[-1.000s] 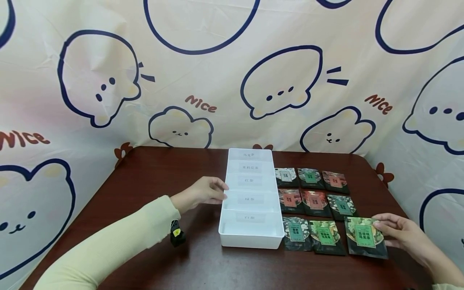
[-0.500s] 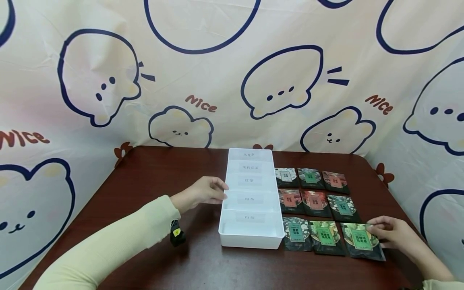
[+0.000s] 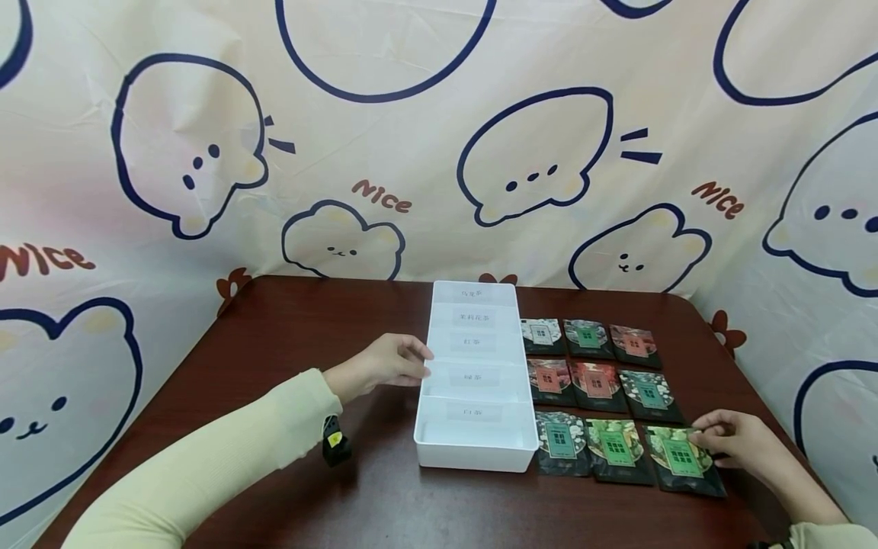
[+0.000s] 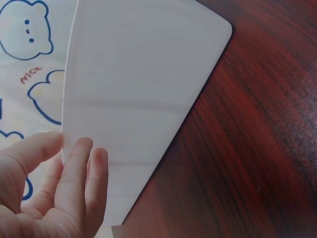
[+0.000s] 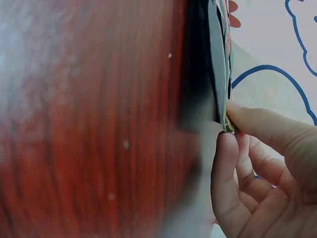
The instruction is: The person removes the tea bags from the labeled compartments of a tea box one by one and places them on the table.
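A long white divided box (image 3: pixel 476 456) with paper labels in its compartments stands mid-table. At its left side my left hand (image 3: pixel 380 364) touches the rim and outer wall with relaxed fingers; the left wrist view shows fingertips (image 4: pixel 85 144) against the white wall. My right hand (image 3: pixel 744 442) pinches the upper right corner of a green-labelled tea sachet (image 3: pixel 682 461), the front-right one. That sachet lies low over the table at the end of the front row. In the right wrist view the thumb and a finger close on the sachet's edge (image 5: pixel 229 124).
Beside the box lie several more tea sachets in rows: a green one (image 3: pixel 620 450), a teal-labelled one (image 3: pixel 562 442), red ones (image 3: pixel 598 383) and a white-labelled one (image 3: pixel 542 334). The dark wooden table (image 3: pixel 295 328) meets a printed cloth backdrop (image 3: pixel 425 152).
My right hand has moved slightly left and down, lowering the green-labelled sachet beside its row while still pinching the corner. The left hand and the box have stayed in place.
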Demonstrator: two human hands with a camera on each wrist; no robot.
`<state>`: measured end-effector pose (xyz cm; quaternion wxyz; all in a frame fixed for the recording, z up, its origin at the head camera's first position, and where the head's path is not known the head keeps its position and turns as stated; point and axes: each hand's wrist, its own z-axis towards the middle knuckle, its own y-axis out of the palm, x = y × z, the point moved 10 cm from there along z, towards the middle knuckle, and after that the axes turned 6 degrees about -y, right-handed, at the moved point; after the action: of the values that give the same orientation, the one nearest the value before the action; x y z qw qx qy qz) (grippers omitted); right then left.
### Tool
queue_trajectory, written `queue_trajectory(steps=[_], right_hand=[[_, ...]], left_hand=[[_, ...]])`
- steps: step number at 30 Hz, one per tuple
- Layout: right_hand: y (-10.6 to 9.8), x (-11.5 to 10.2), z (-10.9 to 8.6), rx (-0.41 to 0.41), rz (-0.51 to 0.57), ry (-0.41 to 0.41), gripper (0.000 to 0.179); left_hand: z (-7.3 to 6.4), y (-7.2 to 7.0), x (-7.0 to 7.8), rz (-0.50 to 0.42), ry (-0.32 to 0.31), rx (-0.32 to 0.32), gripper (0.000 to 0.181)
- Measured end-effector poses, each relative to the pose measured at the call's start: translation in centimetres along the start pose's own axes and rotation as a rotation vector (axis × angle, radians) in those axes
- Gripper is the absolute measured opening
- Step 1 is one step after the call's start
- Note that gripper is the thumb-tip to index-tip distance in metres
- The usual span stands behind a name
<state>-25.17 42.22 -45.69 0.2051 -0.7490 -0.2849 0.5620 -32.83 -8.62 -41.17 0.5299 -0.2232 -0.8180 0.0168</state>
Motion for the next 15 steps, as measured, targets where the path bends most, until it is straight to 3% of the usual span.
queue_trajectory(steps=[15], right_hand=[[0.29, -0.15, 0.35, 0.009, -0.052, 0.008, 0.031]], left_hand=[[0.21, -0.03, -0.19, 0.006, -0.008, 0.002, 0.024]])
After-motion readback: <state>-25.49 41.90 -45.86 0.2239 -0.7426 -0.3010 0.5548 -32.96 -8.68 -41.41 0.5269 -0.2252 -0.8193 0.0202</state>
